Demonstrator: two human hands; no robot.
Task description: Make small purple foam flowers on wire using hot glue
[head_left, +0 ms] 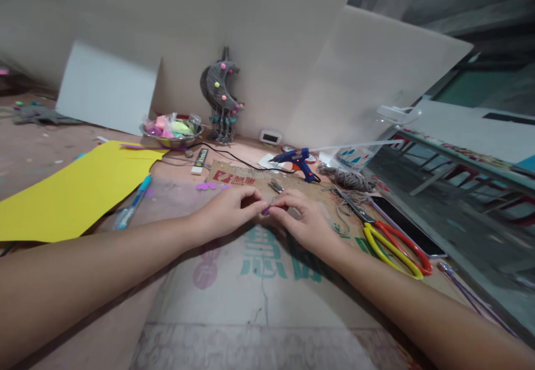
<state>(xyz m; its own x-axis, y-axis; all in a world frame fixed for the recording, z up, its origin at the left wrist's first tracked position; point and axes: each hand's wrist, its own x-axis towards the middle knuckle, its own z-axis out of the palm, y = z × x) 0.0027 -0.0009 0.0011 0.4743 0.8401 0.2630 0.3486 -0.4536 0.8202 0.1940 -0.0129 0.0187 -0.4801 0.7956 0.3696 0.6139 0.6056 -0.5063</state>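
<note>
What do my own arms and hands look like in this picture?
Your left forearm and right forearm are bare, with no sleeves in view. Your left hand and right hand are ungloved. I can see no watch, bracelet or ring, and make out no markings.

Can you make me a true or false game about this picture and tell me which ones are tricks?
1. The left hand and right hand hold a small purple piece at their fingertips. True.
2. The scissors have two blue handles. False: on the scissors, one handle is yellow and one is red.
3. A grey moon shape has coloured balls on it. True.
4. The big yellow sheet is on the right. False: the yellow sheet is on the left.
5. The glue gun is mostly blue. True.
</note>
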